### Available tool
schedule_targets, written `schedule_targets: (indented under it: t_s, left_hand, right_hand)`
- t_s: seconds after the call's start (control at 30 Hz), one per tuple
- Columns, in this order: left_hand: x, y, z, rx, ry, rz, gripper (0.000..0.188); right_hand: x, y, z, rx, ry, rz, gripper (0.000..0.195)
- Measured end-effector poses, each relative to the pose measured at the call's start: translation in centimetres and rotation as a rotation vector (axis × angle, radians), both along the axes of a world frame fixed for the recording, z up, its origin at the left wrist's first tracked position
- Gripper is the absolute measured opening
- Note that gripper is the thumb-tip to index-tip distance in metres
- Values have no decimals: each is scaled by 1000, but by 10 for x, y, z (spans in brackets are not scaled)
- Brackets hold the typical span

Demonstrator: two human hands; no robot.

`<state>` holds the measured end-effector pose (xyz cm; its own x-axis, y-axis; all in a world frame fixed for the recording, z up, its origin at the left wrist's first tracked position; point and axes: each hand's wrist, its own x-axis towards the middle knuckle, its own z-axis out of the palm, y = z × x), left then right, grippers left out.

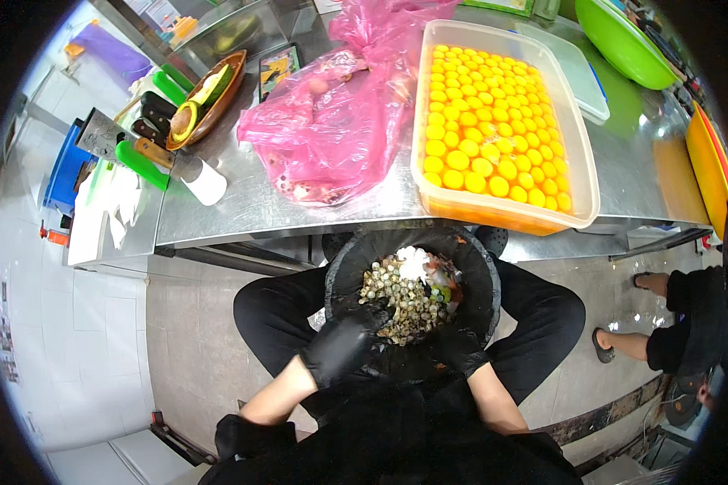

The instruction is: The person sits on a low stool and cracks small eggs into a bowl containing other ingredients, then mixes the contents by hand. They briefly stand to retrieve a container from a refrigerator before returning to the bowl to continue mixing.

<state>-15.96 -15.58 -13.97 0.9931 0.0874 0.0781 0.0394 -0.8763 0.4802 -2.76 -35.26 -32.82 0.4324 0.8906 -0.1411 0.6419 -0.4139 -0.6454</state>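
Note:
A round black bin [490, 291] stands between my knees, holding a heap of small roundish, pale and brown pieces [406, 303] with a white clump [414, 264] and reddish scraps. My left hand [349, 339], in a black glove, reaches into the bin at the heap's left side; its fingers blur into the dark and I cannot tell if they grip anything. My right hand [458, 348], also black-gloved, is low at the bin's right side, its fingers lost against the black wall. Beyond the bin, a plastic tub [585, 176] of egg yolks [491, 127] overhangs the steel counter's front edge.
On the steel counter [230, 182] lie a pink plastic bag [333, 139], a brown dish [221, 109] with avocado halves, several knives [151, 151] and a green bowl [628, 45]. Another person's legs [637, 351] are at the right.

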Motion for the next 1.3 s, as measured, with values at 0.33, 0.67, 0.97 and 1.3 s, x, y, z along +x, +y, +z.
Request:
schedule_targets:
  t_s: [0.33,0.67,0.97,1.3]
  left_hand:
    - [128,140,157,382,-396,42,25]
    - [191,176,125,919,-111,12,61]
    - [181,277,101,1558,209,58,35]
    - [180,230,127,495,-196,-73,49]
  right_hand:
    - [4,5,-7,-10,-99,56,49]
    - [0,-6,-46,128,43,-93,47]
    - [14,5,1,114,28,-49,46]
    - [6,3,-1,112,13,-95,43]
